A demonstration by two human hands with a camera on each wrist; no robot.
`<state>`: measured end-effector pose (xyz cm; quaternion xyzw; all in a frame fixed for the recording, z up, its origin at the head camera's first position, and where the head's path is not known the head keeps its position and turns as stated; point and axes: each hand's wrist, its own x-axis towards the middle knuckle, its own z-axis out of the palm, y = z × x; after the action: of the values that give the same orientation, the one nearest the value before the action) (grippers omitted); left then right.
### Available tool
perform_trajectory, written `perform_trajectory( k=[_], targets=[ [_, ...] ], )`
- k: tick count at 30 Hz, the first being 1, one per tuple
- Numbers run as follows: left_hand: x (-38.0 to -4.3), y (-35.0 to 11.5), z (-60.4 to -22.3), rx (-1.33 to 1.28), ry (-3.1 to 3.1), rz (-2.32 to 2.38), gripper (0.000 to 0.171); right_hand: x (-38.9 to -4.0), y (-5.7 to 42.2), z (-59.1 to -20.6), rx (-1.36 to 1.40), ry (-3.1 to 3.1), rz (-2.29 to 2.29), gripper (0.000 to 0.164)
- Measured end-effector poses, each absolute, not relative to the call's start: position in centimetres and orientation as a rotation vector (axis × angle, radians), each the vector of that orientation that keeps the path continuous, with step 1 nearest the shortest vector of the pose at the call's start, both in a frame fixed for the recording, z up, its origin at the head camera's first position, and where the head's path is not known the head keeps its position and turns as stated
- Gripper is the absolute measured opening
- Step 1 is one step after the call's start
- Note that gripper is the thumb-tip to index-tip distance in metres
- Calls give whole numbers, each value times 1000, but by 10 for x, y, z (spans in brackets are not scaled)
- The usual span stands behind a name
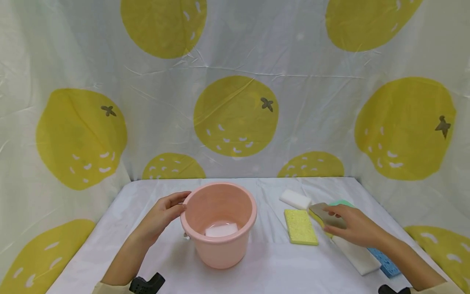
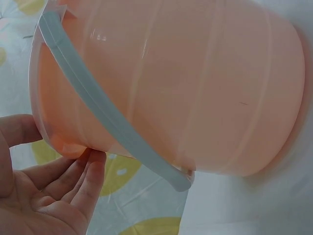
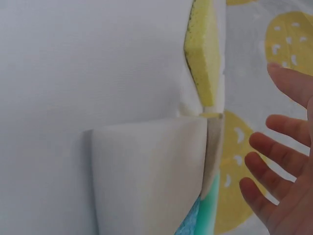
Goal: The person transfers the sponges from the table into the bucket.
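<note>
A pink bucket (image 1: 225,252) stands upright on the white-covered table, with a white sponge (image 1: 221,230) lying on its floor. My left hand (image 1: 165,214) holds its rim at the left, thumb at the edge and fingers against the outer wall. In the left wrist view, the grey handle (image 2: 110,120) hangs down along the bucket's side. Over a grey-and-yellow sponge (image 1: 319,210) hovers my right hand (image 1: 354,224). Its fingers are spread and hold nothing in the right wrist view.
A yellow sponge (image 1: 301,228) and a small white sponge (image 1: 295,199) lie between bucket and right hand. Around that hand are a long white sponge (image 1: 358,257), a blue sponge (image 1: 387,263) and a green one (image 1: 342,202). A lemon-print curtain (image 1: 308,102) surrounds the table.
</note>
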<state>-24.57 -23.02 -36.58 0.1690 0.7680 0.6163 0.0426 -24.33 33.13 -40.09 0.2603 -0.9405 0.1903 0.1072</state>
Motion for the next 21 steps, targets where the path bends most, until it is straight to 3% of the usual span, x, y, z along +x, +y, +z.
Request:
perform_trajectory(
  k=[21],
  targets=[
    [-245, -231, -367, 537, 2369, 1867, 52, -219, 363, -438, 523, -2821, 449, 58]
  ],
)
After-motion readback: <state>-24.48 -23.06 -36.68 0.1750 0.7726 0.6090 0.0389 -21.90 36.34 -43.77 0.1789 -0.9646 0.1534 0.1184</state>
